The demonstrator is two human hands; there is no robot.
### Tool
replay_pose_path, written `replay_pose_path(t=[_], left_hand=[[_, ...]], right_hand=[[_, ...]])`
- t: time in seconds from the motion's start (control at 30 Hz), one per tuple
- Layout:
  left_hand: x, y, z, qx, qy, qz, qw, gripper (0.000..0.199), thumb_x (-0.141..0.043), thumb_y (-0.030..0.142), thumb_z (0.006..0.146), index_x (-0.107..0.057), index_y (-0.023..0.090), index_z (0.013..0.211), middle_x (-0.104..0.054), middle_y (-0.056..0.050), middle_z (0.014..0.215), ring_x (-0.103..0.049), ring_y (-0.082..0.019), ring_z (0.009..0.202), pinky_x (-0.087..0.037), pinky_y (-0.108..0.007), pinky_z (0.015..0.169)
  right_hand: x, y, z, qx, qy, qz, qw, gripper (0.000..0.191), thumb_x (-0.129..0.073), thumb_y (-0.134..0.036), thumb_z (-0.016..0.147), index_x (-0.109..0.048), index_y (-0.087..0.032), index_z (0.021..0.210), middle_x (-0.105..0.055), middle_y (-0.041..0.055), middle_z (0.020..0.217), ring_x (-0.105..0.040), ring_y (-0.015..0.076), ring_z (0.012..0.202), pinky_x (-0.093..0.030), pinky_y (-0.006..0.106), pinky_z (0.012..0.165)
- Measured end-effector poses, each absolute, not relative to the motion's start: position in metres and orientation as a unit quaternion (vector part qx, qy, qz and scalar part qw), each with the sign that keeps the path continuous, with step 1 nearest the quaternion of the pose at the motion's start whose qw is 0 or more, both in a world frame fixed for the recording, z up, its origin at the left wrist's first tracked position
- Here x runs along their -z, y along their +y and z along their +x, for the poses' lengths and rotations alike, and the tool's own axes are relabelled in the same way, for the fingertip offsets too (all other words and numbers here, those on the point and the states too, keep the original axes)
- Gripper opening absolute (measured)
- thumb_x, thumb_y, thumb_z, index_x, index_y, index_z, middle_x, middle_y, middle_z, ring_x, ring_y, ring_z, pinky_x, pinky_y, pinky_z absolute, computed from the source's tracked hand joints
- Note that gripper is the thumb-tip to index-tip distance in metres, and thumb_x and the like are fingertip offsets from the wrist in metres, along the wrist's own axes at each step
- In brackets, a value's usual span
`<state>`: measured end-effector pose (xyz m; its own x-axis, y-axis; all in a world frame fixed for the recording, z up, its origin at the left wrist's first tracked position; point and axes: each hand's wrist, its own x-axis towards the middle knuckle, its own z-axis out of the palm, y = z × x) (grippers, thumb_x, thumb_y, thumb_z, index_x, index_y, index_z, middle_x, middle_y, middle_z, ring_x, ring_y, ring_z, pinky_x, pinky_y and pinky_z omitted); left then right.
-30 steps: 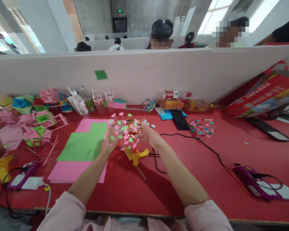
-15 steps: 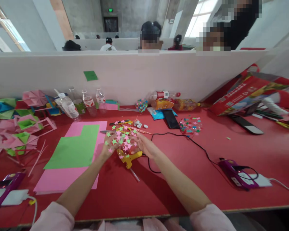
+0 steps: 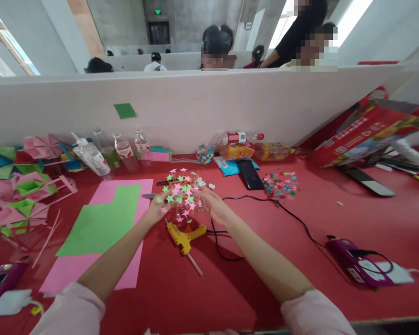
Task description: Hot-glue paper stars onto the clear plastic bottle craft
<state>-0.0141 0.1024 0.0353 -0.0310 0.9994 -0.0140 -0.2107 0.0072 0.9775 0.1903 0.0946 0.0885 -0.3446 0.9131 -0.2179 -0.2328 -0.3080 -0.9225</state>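
Between my hands is a clear, rounded ornament covered with pink and green stars (image 3: 182, 193). My left hand (image 3: 159, 207) grips its left side, and my right hand (image 3: 211, 203) grips its right side; some fingertips are hidden behind the stars. Just below it, a yellow hot glue gun (image 3: 184, 236) lies on the red table (image 3: 251, 298) with a clear glue stick poking out of its rear. Partly hidden behind the ornament lie a box cutter (image 3: 165, 182) and a pointed metal blade (image 3: 148, 196).
Green paper (image 3: 101, 223) lies on pink sheets (image 3: 91, 272) at left, beside folded paper lanterns (image 3: 28, 188). Plastic bottles (image 3: 125, 151) stand along the partition (image 3: 181, 102). A phone (image 3: 250, 175), another star ornament (image 3: 281, 184) and a purple power strip (image 3: 358, 260) with a black cord are at right.
Both hands have moved the star ornament slightly up and away, so the glue gun below shows more fully. The view has shifted a little. Beyond the partition, a person's raised arm has lowered.
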Motion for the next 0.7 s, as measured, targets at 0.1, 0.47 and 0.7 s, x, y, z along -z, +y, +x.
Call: replay_pose_path(t=[0.1, 0.47, 0.7], left_hand=[[-0.048, 0.120, -0.015, -0.534, 0.456, 0.451, 0.550, 0.038, -0.076, -0.001, 0.049, -0.070, 0.022, 0.079, -0.069, -0.002, 0.083, -0.064, -0.024, 0.100, -0.050, -0.035, 0.096], [-0.081, 0.211, -0.018, -0.460, 0.378, 0.405, 0.694, 0.057, -0.062, 0.000, 0.055, -0.062, 0.019, 0.109, -0.064, -0.008, 0.109, -0.066, -0.024, 0.100, -0.047, -0.049, 0.098], [-0.057, 0.260, 0.002, -0.516, 0.401, 0.375, 0.658, 0.038, -0.066, 0.006, 0.060, -0.064, 0.019, 0.095, -0.065, -0.002, 0.092, -0.062, -0.012, 0.079, -0.051, -0.038, 0.089]], right_hand=[[-0.087, 0.114, 0.190, -0.682, -0.433, -0.409, 0.425, 0.029, -0.069, -0.036, 0.069, -0.058, -0.023, 0.093, -0.067, 0.0004, 0.095, -0.061, 0.0126, 0.071, -0.058, 0.027, 0.058], [-0.078, 0.240, 0.200, -0.603, -0.492, -0.431, 0.456, 0.026, -0.066, -0.035, 0.066, -0.054, -0.024, 0.085, -0.063, -0.0052, 0.080, -0.058, 0.0099, 0.067, -0.049, 0.023, 0.060], [-0.051, 0.296, 0.199, -0.556, -0.520, -0.465, 0.452, 0.024, -0.065, -0.033, 0.063, -0.054, -0.022, 0.081, -0.057, -0.0063, 0.075, -0.054, 0.0103, 0.073, -0.047, 0.025, 0.072]])
